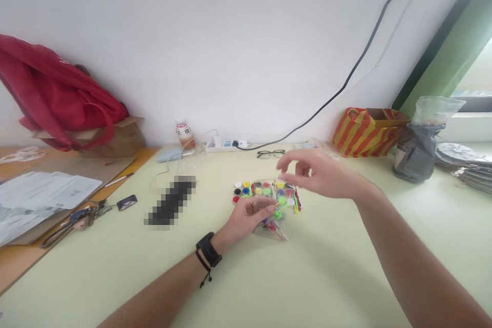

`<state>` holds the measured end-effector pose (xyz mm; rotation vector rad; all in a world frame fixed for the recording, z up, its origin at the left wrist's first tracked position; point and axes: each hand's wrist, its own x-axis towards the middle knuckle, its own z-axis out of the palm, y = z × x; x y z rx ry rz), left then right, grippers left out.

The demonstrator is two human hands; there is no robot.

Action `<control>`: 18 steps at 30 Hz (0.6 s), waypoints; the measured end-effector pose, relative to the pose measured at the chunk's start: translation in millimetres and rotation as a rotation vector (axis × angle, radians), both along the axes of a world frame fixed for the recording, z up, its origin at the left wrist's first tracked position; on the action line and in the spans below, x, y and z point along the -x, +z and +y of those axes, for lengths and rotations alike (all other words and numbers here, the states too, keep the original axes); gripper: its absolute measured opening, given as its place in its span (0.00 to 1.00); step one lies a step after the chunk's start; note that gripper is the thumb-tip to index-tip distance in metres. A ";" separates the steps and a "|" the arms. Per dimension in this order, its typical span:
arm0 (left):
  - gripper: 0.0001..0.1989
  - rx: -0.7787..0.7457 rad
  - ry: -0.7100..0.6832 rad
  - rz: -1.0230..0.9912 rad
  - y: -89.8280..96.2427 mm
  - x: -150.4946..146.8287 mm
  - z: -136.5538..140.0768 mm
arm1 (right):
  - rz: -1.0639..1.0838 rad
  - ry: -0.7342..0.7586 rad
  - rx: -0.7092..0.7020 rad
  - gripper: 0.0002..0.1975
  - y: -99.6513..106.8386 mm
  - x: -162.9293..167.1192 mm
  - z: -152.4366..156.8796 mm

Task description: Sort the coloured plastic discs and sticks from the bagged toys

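My left hand (246, 219), with a black watch (208, 249) on its wrist, pinches the top of a small clear plastic bag (273, 229). Inside the bag are small coloured pieces, green, red and purple among them, too small to name. My right hand (319, 173) is raised just to the right, its thumb and fingers curved and apart with nothing visible between them. Behind both hands several round coloured pieces (238, 185) lie in rows on the table. Thin coloured sticks (298, 201) lie at their right, partly below my right hand.
On the pale table (215, 292) are glasses (271, 154), a power strip (226, 146), a bottle (185, 135), a pixelated dark area (171, 202) and a small dark card-like object (126, 202). A striped bag (361, 133) and grey bag (414, 156) stand right; papers (49, 189) lie left.
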<state>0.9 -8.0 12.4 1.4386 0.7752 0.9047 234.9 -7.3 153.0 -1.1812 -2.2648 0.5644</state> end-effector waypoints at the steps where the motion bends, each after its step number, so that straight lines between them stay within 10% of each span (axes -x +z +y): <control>1: 0.21 0.001 0.032 0.007 -0.3 0.1 0.7 | 0.085 -0.086 -0.078 0.13 -5.0 -3.0 1.6; 4: 0.21 0.019 0.091 -0.014 2.0 0.1 0.6 | 0.300 -0.207 -0.130 0.21 -36.0 -9.4 3.6; 10: 0.20 0.060 0.087 -0.116 3.5 -5.0 -6.1 | 0.609 -0.050 0.320 0.17 -107.2 7.0 -12.5; 18: 0.18 -0.042 0.128 -0.022 -0.2 -6.6 -6.6 | 0.800 -0.122 0.363 0.09 -116.3 30.2 -25.8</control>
